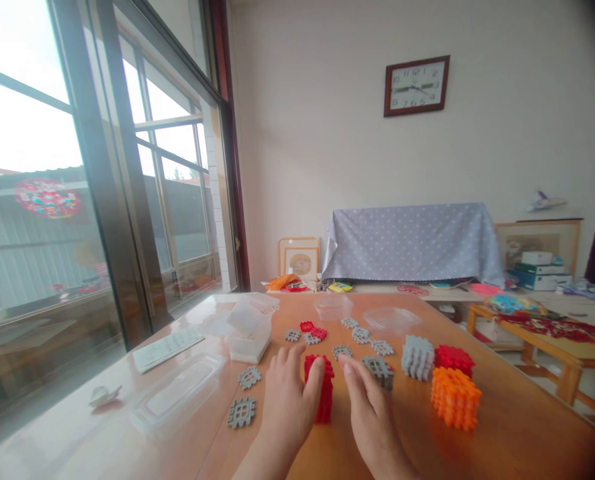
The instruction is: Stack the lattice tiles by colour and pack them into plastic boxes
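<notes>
A red stack of interlocking plastic building pieces (324, 400) stands upright on the wooden table between my two hands. My left hand (288, 390) is at the stack's left side, its fingers stretched and its thumb passing in front of the red pieces. Whether that thumb touches the stack I cannot tell. To the right, my right hand (372, 417) is apart from the stack, fingers extended with nothing visible in them. Just beyond it sits a dark grey stack (379, 372). Loose grey pieces (241, 413) and linked red pieces (316, 335) lie flat around and beyond my hands.
On the right are a light grey stack (417, 358), another red stack (455, 360) and an orange stack (456, 399). Clear plastic lids (177, 393), a translucent box (248, 348), a booklet (168, 348) and a crumpled wrapper (103, 397) lie leftward. A window (172, 167) borders the left.
</notes>
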`<control>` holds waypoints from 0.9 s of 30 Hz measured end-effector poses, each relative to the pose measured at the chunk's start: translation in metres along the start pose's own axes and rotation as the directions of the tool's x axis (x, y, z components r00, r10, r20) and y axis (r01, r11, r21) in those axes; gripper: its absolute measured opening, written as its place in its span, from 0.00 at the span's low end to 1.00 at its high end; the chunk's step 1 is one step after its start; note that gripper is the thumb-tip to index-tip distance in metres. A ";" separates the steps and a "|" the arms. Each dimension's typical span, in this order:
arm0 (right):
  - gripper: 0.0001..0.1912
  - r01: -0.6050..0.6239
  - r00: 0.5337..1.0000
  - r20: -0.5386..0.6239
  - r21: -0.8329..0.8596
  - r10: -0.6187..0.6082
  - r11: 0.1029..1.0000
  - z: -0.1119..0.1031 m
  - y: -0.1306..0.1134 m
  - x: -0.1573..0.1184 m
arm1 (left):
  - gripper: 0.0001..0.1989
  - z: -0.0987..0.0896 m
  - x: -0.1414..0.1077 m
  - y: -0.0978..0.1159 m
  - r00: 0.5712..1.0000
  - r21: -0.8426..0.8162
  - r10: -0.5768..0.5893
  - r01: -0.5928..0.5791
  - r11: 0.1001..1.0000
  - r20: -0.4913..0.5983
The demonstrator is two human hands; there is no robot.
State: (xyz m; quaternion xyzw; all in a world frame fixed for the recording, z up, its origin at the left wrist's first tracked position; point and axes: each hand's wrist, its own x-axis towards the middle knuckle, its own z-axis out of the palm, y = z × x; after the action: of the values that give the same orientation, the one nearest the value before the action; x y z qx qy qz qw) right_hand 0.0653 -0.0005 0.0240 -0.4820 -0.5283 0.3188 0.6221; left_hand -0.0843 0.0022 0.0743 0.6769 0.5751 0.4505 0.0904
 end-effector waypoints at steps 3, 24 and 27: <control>0.33 -0.074 0.997 0.032 -0.008 0.074 0.997 0.005 -0.002 -0.003 | 0.30 0.004 -0.009 -0.010 0.969 -0.426 -0.227 0.246 0.870 0.097; 0.40 -0.263 0.924 0.288 0.006 0.250 0.965 0.005 -0.003 -0.007 | 0.41 0.009 -0.030 0.006 0.878 -0.717 -0.265 0.479 0.507 0.399; 0.38 -0.231 0.949 0.237 0.081 0.206 0.970 0.006 0.003 -0.007 | 0.42 0.007 -0.029 0.007 0.864 -0.736 -0.255 0.504 0.452 0.434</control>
State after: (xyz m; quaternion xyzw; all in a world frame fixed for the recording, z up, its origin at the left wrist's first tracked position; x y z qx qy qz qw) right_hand 0.0578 -0.0044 0.0189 -0.4638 -0.5212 0.4666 0.5436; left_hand -0.0725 -0.0221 0.0601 0.4569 0.4121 0.5415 0.5729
